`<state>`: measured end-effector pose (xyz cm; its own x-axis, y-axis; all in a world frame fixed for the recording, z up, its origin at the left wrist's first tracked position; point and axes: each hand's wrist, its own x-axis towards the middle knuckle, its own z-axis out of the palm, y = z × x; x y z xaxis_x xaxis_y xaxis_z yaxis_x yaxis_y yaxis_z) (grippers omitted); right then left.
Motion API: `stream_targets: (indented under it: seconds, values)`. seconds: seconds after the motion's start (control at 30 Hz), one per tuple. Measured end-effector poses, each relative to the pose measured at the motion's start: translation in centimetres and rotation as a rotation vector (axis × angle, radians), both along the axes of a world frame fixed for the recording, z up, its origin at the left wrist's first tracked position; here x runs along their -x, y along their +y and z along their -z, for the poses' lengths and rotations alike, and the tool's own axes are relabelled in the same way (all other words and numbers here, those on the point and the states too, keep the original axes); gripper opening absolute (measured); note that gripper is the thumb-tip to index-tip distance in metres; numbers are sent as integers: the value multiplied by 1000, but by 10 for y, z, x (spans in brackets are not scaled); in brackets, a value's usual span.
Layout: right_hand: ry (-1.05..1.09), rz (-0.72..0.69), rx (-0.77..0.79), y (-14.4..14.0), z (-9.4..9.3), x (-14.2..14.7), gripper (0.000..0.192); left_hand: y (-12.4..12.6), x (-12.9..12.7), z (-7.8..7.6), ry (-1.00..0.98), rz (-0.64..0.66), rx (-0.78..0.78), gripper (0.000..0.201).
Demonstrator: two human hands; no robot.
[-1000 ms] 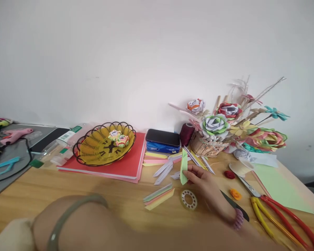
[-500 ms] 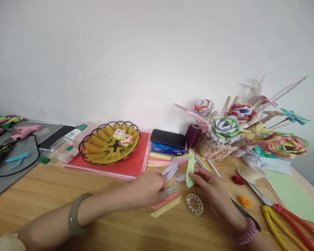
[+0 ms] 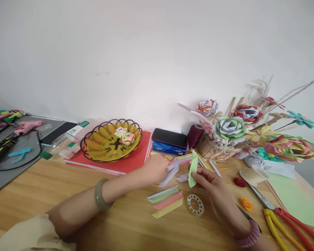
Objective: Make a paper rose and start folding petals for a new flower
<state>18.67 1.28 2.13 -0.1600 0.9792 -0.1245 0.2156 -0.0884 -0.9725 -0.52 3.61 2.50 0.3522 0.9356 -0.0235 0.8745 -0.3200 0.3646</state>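
Note:
My right hand pinches a folded light green paper strip, held upright over the table. Farther left, my left hand reaches over the pile of folded strips in front of the blue tissue pack; its fingertips are hidden behind the hand. White folded strips lie beside it. Nearer me, a green strip, a pink strip and a yellow strip rest side by side. To their right sits a round tape roll with a ring of holes.
A yellow woven basket holding two small paper flowers stands on red paper. A phone lies on the tissue pack. At right are a paper flower arrangement, a ribbon spool and scissors. A pink glue gun lies left.
My left hand has moved away from the green, pink and yellow strips, up to the pile near the tissue pack. My right hand keeps holding the light green strip.

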Motion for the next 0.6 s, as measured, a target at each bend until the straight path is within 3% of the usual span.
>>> stream_targets:
  seconds: [0.33,0.43,0.6]
  values:
    - [76,-35,41,-9,-3,6,29,-2,-22,-9,-251,-182,-76,15]
    - [76,-44,45,-11,-3,9,29,-4,-27,-7,-371,-170,-31,18]
    - [74,-40,32,-8,3,7,31,-12,-30,-5,-786,-39,192,24]
